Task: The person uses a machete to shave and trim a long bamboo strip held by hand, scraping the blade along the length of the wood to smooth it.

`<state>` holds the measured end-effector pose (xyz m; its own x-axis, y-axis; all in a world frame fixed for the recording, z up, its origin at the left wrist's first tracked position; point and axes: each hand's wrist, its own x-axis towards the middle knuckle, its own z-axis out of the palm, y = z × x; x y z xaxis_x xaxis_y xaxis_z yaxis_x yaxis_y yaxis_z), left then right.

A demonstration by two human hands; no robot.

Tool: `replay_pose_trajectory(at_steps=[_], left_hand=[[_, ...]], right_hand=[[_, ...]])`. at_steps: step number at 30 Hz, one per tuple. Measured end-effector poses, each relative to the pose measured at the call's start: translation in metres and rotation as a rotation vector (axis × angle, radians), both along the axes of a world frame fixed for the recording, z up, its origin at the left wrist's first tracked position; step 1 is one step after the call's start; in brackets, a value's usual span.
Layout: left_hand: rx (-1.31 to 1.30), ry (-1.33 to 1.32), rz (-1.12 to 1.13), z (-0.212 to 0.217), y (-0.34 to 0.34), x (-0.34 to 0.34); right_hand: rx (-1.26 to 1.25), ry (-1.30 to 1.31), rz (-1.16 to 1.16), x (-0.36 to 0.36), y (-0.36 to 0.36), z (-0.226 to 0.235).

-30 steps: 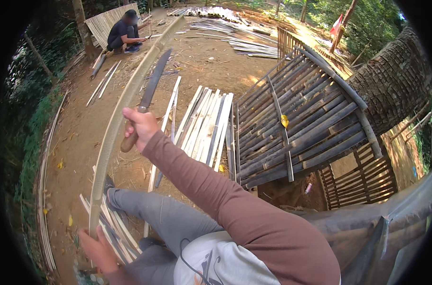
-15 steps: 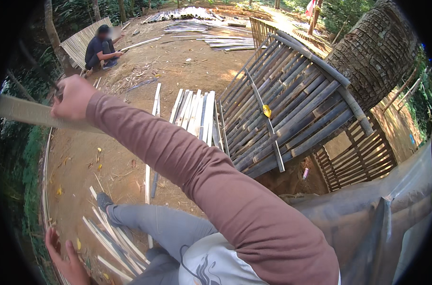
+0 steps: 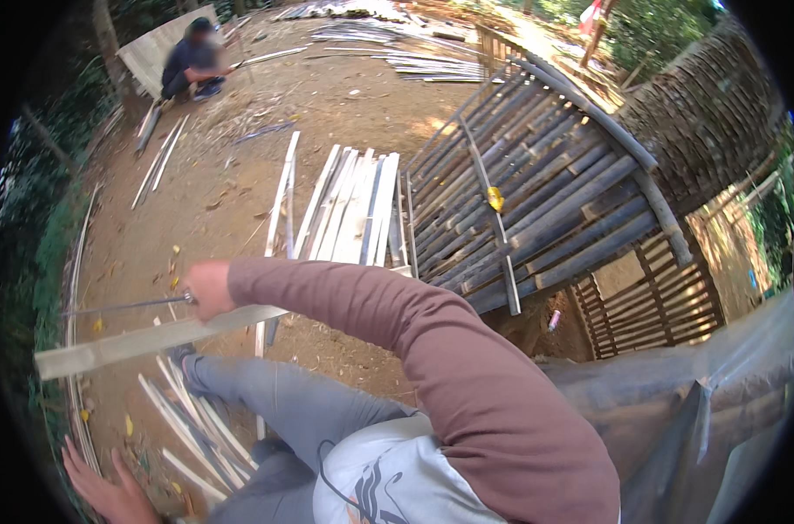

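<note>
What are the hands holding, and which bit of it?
The right hand holds a knife by its handle end. Whether it also grips the pale strip cannot be told. The left hand is open and holds nothing.

I am wearing a shirt [image 3: 357, 450] with a whitish front and a long brown sleeve [image 3: 493, 375] on my right side. The sleeve is bunching into wrinkles near my elbow. Dark squiggly lines [image 3: 371, 491] are showing on my tummy. I am also wearing grey pants [image 3: 274, 389] and a dark shoe [image 3: 183, 355].
</note>
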<state>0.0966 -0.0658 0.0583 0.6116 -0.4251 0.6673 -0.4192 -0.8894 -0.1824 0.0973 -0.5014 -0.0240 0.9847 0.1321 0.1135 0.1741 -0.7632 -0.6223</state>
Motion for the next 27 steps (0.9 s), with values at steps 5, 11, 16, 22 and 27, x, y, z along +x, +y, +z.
replay_pose_trajectory(at_steps=[5, 11, 16, 22, 27], left_hand=[[0.168, 0.178, -0.008, 0.007, -0.076, -0.035], [0.244, 0.218, -0.034, 0.008, -0.066, -0.05], [0.367, 0.329, 0.028, -0.016, -0.06, -0.029], [0.497, 0.65, -0.071, -0.04, -0.053, -0.001], [0.366, 1.128, -0.18, -0.088, -0.034, -0.002]], right_hand=[[0.006, 0.219, 0.034, -0.037, -0.013, -0.049], [0.155, 0.425, 0.176, -0.021, 0.023, -0.064], [0.052, 0.477, 0.284, -0.013, 0.03, -0.067], [-0.039, 0.521, 0.363, -0.015, 0.028, -0.064], [-0.148, 0.475, 0.356, -0.01, 0.027, -0.068]])
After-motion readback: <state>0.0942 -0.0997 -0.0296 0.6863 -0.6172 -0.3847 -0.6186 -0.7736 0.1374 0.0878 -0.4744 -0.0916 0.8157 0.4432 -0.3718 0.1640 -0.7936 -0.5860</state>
